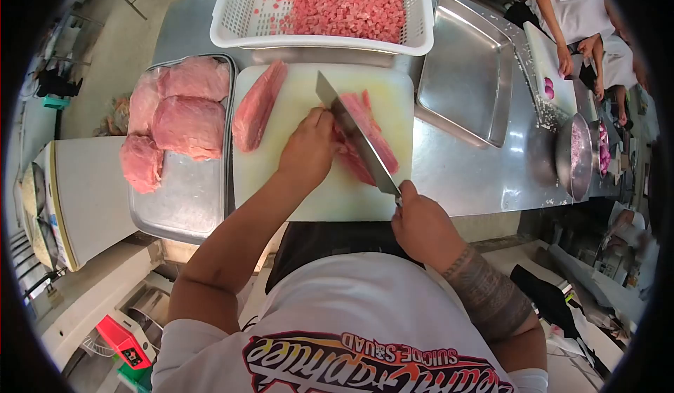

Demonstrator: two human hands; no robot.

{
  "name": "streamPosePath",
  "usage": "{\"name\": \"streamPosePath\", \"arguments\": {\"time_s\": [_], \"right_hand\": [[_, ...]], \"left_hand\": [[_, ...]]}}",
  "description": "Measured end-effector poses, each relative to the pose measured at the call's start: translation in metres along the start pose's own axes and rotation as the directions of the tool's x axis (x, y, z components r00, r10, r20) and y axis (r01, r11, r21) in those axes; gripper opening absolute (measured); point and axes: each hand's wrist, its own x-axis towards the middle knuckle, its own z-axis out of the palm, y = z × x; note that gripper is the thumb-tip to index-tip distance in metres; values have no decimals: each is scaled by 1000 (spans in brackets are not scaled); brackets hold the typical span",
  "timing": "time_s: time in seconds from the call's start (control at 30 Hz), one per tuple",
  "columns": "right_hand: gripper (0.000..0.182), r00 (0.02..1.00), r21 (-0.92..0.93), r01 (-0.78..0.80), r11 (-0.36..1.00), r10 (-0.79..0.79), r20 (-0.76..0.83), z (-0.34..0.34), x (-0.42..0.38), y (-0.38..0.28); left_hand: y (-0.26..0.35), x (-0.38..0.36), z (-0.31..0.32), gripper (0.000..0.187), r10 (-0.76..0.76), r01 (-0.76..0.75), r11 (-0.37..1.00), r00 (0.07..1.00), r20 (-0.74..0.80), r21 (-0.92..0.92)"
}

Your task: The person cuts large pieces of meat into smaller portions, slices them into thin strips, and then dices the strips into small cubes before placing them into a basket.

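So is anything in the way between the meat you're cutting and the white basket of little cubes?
Yes: the knife in the right hand lies across the meat being cut, and the white basket has a raised side. Nothing else visible sticks up between them.

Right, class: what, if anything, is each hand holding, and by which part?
The right hand grips the knife by its handle. The left hand is at the meat beside the blade; whether it grips it cannot be told.
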Motion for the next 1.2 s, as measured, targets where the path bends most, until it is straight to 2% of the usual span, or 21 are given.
{"name": "streamPosePath", "arguments": {"time_s": [0.07,0.2,0.3,0.4,0.47,0.57,0.67,0.77,0.87,0.97,1.07,1.17,1.2], "right_hand": [[26,1000,-57,-11,998,13,25,8,15,-9],[26,987,-41,101,994,-105,-122,34,48,-13],[24,977,-26,133,991,-136,-163,31,61,-12],[24,975,-83,141,987,-152,-161,12,45,-18],[25,991,-107,83,991,-93,-92,2,1,-17],[33,998,-110,-36,993,42,53,6,-17,-6],[35,993,-183,51,982,-70,-100,49,21,15],[29,952,-110,145,983,-169,-254,65,52,21],[26,932,-122,193,974,-221,-289,61,56,15],[24,984,-109,47,993,-65,-163,38,-4,6],[20,997,-123,-38,992,30,-65,58,-7,42],[18,989,-11,46,999,-47,-139,46,21,58],[19,971,54,135,989,-121,-207,38,28,62]], "left_hand": [[-3,0,4,57,6,-6,1000,1000,-7,29],[-12,-2,12,48,39,-40,999,996,-79,-6],[-15,-1,11,39,83,-83,996,997,3,45],[-7,0,3,32,12,-12,1000,997,77,1],[-8,0,4,32,27,-29,999,997,75,26],[-7,1,3,34,51,-55,998,995,80,39],[-9,1,6,38,64,-65,997,997,34,39],[0,1,-1,42,19,-20,999,999,43,25],[7,-2,-2,44,-9,8,999,999,36,35],[4,-2,-5,47,-7,6,999,1000,25,41],[-6,-5,4,53,19,-19,1000,1000,-21,-4],[-10,-7,3,56,49,-50,998,997,-54,-29],[-10,-10,2,57,57,-59,998,997,-52,-38]]}}
